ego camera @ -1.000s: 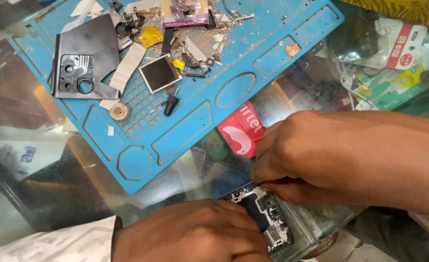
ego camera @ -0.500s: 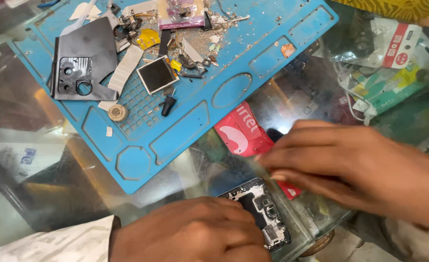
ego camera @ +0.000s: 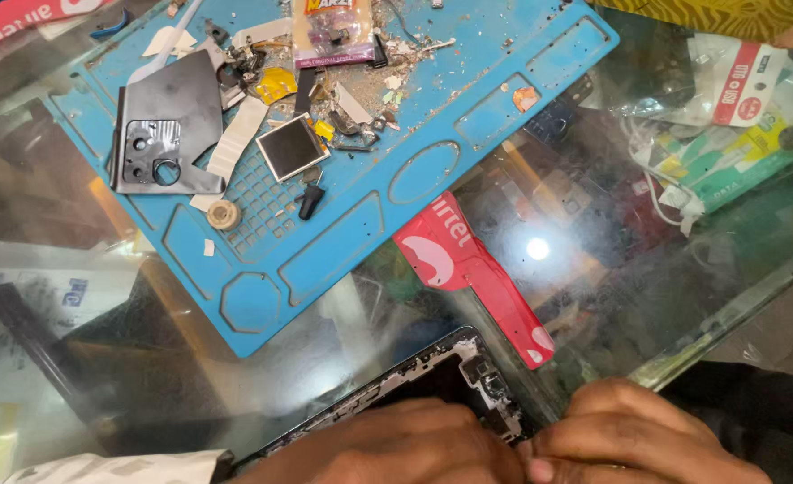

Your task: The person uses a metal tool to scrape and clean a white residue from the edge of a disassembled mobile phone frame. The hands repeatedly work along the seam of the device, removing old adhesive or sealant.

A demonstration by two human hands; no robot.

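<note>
A glass counter (ego camera: 594, 269) filled the view, with packets and cables dimly visible through it on a shelf beneath. On it lay a large blue work mat (ego camera: 370, 224), set at a slant from upper right to lower left and littered at its top with small parts, scraps and dust. A black phone back cover (ego camera: 168, 134) with camera cut-outs rested on the mat's left part, a small square dark chip (ego camera: 291, 148) nearer its middle. A red card (ego camera: 473, 273) lay under the glass just below the mat. At the bottom edge, the opened phone (ego camera: 432, 385), its frame worn and its dark insides exposed, lay on the glass with its long axis running from lower left up to the right, its upper corner pointing toward the red card. The left hand (ego camera: 396, 448) lay curled over the phone's lower part, gripping it; the right hand (ego camera: 629, 439), fingers bent and pinched together, pressed at the phone's right edge, touching the left hand.
</note>
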